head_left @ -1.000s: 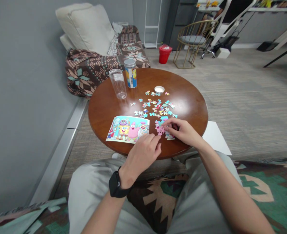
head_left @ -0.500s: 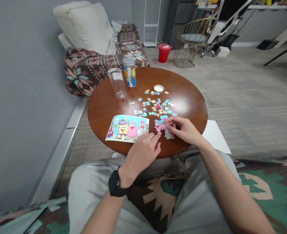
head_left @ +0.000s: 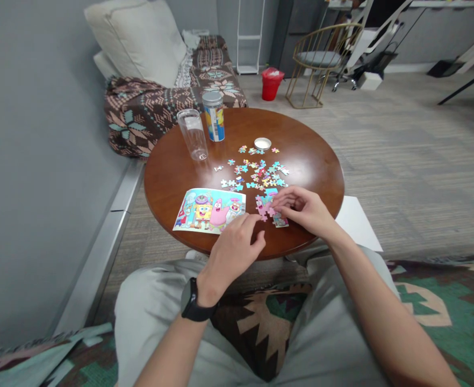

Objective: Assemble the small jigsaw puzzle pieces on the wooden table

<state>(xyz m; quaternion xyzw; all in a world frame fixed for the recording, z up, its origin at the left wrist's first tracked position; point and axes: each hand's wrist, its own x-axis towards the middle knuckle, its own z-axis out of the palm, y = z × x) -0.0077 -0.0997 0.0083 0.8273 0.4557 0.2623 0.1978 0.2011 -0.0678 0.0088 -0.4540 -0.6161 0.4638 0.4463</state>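
Observation:
A partly joined jigsaw puzzle with a pink character lies near the table's front edge. My right hand rests over its right side and covers part of it; the fingers are stretched out, thumb apart from them, with no piece visible between. My left hand is at the puzzle's lower left, index fingertip by its edge and thumb spread away. Its fingers partly hide the lower right corner of the printed picture sheet, which shows cartoon characters. Loose puzzle pieces are scattered just beyond the joined part.
On the round wooden table, a clear plastic cup and a printed tin stand at the back left. A round lid lies behind the pieces. Beyond are a covered sofa, a red bin and a gold-framed chair.
My right hand's fingers have loosened and straightened over the puzzle. My left index finger has stretched slightly toward the puzzle's edge. The view has shifted a little.

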